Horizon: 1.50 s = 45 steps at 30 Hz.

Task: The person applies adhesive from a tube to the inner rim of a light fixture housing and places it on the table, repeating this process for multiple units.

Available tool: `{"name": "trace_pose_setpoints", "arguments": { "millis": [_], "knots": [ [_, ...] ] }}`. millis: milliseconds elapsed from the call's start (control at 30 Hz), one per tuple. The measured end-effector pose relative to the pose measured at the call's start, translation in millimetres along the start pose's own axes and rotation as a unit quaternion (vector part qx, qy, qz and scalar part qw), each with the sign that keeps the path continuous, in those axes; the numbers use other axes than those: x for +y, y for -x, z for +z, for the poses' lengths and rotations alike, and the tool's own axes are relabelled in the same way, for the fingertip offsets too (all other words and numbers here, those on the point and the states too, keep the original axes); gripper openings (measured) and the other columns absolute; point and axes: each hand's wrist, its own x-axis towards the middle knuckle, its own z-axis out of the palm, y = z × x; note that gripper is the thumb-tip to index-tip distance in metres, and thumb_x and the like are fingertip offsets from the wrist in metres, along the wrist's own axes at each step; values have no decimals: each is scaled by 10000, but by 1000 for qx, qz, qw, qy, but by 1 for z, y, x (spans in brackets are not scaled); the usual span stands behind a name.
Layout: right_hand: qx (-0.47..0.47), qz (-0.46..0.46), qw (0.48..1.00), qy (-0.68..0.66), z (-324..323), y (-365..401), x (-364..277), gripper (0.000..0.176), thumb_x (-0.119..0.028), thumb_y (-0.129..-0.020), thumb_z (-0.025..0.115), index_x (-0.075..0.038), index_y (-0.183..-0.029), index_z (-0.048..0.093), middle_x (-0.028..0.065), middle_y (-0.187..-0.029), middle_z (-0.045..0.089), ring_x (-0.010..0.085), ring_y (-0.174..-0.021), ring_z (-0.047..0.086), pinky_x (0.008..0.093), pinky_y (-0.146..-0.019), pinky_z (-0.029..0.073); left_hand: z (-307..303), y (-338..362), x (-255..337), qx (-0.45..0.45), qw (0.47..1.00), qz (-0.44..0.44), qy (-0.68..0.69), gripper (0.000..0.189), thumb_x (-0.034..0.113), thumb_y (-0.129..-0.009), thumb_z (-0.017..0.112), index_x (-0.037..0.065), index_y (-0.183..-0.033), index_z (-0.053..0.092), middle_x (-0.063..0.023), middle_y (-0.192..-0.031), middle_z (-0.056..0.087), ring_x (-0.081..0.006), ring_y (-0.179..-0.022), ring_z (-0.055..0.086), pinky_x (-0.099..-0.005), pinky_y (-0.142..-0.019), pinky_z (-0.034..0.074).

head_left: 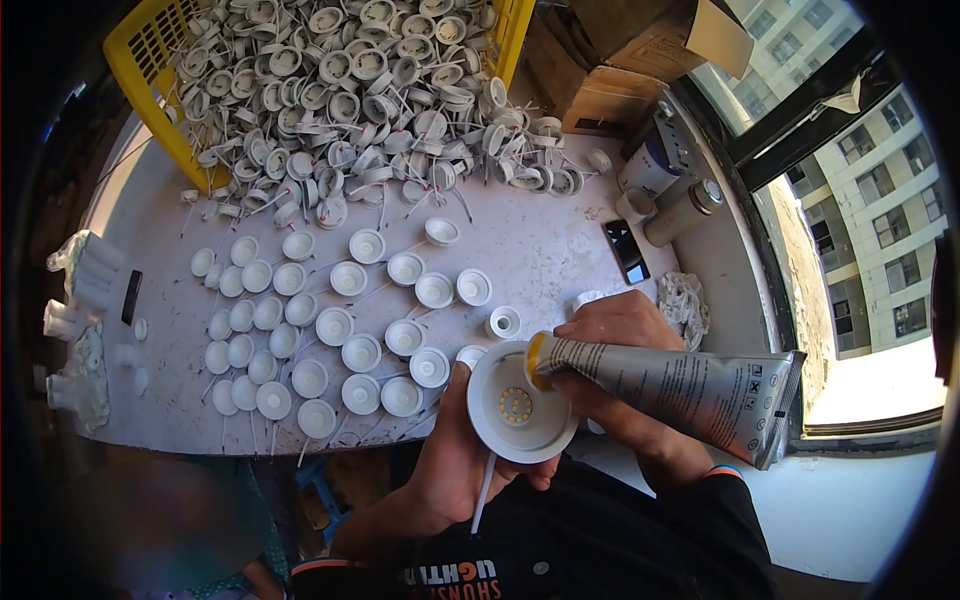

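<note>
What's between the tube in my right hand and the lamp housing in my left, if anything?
Nothing visible: the silver tube's yellow end already overlaps the rim of the white lamp housing. What lies directly beneath that end is hidden.

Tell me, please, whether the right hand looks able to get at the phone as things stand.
Probably yes, though it would likely need to free itself of the tube: the phone lies just beyond the right hand, and nothing seems to stand between them.

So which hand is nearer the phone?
Right: the right hand, gripping the tube, is just short of the phone; the left hand, holding the lamp, is farther back, leftward.
</note>
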Motion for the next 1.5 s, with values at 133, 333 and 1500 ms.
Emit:
{"name": "trace_pose_setpoints", "arguments": {
  "millis": [133,333,1500],
  "knots": [
    [-10,-19,1000,7,0,-3,-1,278,-96,-617,717,-71,-852,570,33,-793,575,170,-736,563,268,-613,483,1,-1,0,17,1000,4,-2,720,626,-793,163,22,-1104,399,-145,-834,559,-213,-691,583,-305,-566,494],
    [9,-24,1000,9,2,-5,-4,283,-93,-615,718,-70,-856,571,31,-787,579,166,-728,561,264,-609,482,-1,0,1,-1,1000,9,-6,726,631,-789,173,19,-1110,399,-150,-857,560,-214,-717,589,-308,-589,505],
    [11,-22,997,76,3,-10,-14,184,-72,-643,685,-72,-804,597,19,-805,569,166,-697,525,278,-592,441,-1,8,9,9,983,162,-85,531,415,-860,329,62,-1241,224,-155,-1157,404,-260,-969,506,-386,-762,472]
  ]
}}
